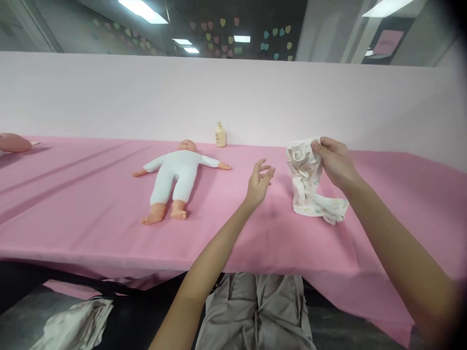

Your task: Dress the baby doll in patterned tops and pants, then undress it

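Dark print is seen on the label of the cream pump bottle (220, 135) by the wall; too small to be read. The cloth garment (303, 187) is white with a small coloured print, crumpled, its upper part raised and its lower part folded out to the right on the pink tablecloth (91, 209). Its top edge is pinched between thumb and fingers of the right hand (334, 159). The left hand (260, 183) is held partly open, fingers loosely curved, nothing grasped, near and left of the garment. The doll (176, 175), dressed in white, is laid face up, farther left, arms spread.
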A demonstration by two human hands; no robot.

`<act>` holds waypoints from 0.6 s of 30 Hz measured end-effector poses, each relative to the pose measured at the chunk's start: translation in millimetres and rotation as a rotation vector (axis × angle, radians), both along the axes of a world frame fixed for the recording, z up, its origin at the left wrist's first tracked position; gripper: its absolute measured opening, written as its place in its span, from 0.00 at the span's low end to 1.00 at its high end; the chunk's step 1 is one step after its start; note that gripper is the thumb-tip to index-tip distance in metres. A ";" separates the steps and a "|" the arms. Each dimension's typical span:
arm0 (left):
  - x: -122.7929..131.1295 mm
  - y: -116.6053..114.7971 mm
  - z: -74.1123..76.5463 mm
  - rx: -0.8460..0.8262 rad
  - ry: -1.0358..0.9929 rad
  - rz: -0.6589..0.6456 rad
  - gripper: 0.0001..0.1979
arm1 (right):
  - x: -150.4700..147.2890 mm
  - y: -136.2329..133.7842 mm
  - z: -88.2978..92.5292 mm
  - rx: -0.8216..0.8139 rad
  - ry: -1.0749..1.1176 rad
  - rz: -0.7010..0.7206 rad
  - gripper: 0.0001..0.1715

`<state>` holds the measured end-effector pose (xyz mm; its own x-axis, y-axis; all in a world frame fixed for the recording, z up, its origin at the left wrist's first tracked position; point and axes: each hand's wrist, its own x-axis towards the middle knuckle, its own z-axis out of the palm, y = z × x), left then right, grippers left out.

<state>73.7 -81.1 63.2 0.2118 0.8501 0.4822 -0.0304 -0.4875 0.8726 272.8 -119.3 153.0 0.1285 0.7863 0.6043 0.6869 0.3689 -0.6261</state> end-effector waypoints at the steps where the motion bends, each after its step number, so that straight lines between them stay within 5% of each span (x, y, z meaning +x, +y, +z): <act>1: -2.0 -0.7 14.9 -0.014 -0.064 -0.047 0.25 | -14.0 -1.4 5.9 0.010 0.083 0.089 0.18; 5: -21.6 -4.4 71.7 0.077 -0.037 -0.114 0.14 | -58.6 -1.5 21.6 0.067 0.231 0.265 0.15; 9: -48.7 -2.6 106.5 0.106 -0.024 -0.026 0.15 | -83.5 5.5 24.7 0.344 0.082 0.030 0.14; 14: -70.5 2.5 111.5 0.018 -0.006 0.000 0.15 | -111.8 8.6 13.5 0.342 -0.300 -0.045 0.11; 18: -79.9 -1.1 103.5 -0.125 0.005 -0.008 0.14 | -124.4 7.3 16.0 0.119 -0.182 0.101 0.13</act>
